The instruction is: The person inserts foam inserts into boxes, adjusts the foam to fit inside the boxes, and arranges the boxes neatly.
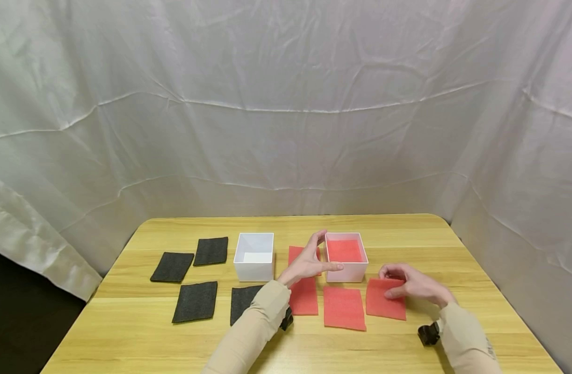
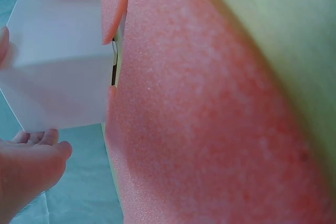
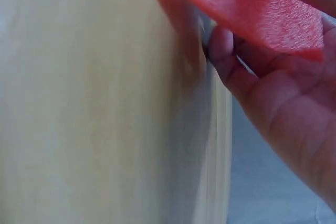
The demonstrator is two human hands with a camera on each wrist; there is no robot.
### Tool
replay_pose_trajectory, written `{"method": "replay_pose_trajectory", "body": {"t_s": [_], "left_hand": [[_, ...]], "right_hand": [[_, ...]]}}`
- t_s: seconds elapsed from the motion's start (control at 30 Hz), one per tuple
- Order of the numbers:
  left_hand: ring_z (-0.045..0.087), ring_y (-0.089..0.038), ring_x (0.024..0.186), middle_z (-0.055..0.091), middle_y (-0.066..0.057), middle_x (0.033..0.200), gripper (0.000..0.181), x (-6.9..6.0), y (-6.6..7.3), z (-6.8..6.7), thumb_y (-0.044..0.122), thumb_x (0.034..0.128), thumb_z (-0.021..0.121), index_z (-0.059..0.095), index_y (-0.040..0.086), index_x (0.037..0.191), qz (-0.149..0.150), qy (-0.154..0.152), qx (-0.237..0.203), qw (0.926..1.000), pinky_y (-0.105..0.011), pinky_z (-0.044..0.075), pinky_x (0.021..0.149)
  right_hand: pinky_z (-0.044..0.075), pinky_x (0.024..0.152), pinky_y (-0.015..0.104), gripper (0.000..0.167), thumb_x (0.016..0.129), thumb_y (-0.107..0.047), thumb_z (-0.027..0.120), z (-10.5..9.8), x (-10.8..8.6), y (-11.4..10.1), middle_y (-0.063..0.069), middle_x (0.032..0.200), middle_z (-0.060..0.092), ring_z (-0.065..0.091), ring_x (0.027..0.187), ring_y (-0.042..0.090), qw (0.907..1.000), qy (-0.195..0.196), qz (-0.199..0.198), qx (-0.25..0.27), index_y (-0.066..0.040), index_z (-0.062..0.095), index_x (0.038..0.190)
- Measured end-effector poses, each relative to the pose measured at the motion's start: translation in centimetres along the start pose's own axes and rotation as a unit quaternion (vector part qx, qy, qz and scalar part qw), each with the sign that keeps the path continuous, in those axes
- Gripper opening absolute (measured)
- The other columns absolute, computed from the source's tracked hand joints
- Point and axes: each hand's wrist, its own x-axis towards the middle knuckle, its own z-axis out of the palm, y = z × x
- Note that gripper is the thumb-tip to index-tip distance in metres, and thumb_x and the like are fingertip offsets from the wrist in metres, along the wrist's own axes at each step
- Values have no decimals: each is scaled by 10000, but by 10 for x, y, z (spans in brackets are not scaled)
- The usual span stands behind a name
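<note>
On the head, we look forward and down from above the left hand (image 1: 309, 262) and right hand (image 1: 418, 285), with the curtain (image 1: 286, 156) beyond them. On the left wrist, our view turned sideways, we look close past that hand at the box (image 2: 63, 98) it grips and a red square (image 2: 210, 103) below. On the right wrist, also sideways, we see that hand's held square (image 3: 262, 14) very near. Head and left wrist share the box; head and right wrist, the held square.

Beige left sleeve (image 1: 250, 330) covers part of a black square felt-like pad (image 1: 240, 299). Left hand (image 1: 308, 261) partly hides a red foam-like square (image 1: 294, 253). Sheet count inside white open-topped box (image 1: 346, 276): can't tell.
</note>
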Motion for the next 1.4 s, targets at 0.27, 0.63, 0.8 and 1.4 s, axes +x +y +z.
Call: {"method": "replay_pose_trajectory", "body": {"t_s": [0.27,0.63,0.8,1.4], "left_hand": [[286,-341,1519,303,-123,1628,1012,0,0,0,213,810,845,206,126,1589,-20,7,-65,10000,-542,289,1228],[280,-336,1525,300,-117,1634,1013,-1,1,-1,236,813,843,202,127,1590,-21,-17,-35,10000,-539,288,1230],[279,-328,1528,303,-118,1634,1011,-1,0,-1,228,812,844,205,125,1589,6,-8,-12,10000,-537,282,1233],[274,-318,1528,287,-124,1640,1013,0,-1,-1,229,817,839,195,132,1593,-22,-19,-8,10000,-532,288,1231]], "right_hand": [[508,831,238,202,920,-69,690,-4,-6,3,-34,1008,651,618,916,130,9980,153,237,566,9,580,1070],[572,795,239,234,959,-18,622,-7,-9,5,-80,1052,683,649,921,70,9905,655,8,1209,-6,573,1188],[589,772,237,263,958,38,596,-6,-8,2,-92,1064,698,673,908,50,9822,1023,-300,1547,-65,596,1200],[603,766,222,343,958,19,626,-4,5,-13,-135,1112,692,688,937,27,9490,2373,-80,2076,-161,595,1249]]}}
